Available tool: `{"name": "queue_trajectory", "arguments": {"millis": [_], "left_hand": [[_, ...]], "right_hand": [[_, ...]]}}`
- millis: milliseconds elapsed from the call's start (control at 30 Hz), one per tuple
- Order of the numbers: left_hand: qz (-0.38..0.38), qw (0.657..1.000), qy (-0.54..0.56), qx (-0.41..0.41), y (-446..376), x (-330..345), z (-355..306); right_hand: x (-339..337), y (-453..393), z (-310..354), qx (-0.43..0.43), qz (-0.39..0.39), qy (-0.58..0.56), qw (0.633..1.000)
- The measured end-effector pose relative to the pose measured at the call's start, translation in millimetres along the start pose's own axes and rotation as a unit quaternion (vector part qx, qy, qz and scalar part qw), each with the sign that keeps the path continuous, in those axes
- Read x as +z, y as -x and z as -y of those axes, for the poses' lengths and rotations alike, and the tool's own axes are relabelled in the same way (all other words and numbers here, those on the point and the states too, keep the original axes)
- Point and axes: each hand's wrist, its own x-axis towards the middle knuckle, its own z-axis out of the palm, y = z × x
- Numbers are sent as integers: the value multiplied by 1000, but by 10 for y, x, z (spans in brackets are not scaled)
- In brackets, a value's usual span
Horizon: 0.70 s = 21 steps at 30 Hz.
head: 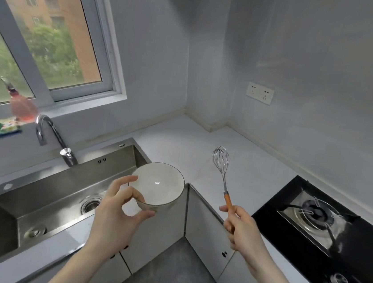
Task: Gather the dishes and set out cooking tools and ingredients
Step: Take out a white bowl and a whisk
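Both bare hands hover above the counter's inner corner — left hand (118,212) pinching a white round ceramic bowl (158,184) by its rim, right hand (239,229) gripping an orange-handled wire whisk (223,168) upright — between steel sink (42,197) and black gas hob (320,224), pale countertop (180,145) bare beyond.

Your one camera sits on your head, wide-angle, looking forward and down into the counter (181,140) corner, close above your left hand (117,212) and right hand (240,229).

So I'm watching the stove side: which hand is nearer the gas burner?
Right. The right hand, gripping the whisk, is just left of the gas burner; the left hand holds the bowl by the sink.
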Motion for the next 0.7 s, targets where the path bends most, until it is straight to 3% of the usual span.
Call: {"name": "queue_trajectory", "arguments": {"millis": [200, 700], "left_hand": [[3, 1000, -15, -13, -815, 281, 269], [163, 986, -6, -12, -3260, 1548, 1427]], "right_hand": [[85, -839, 284, 14, 1, -33, 999], [340, -2984, 497, 107, -108, -18, 988]]}}
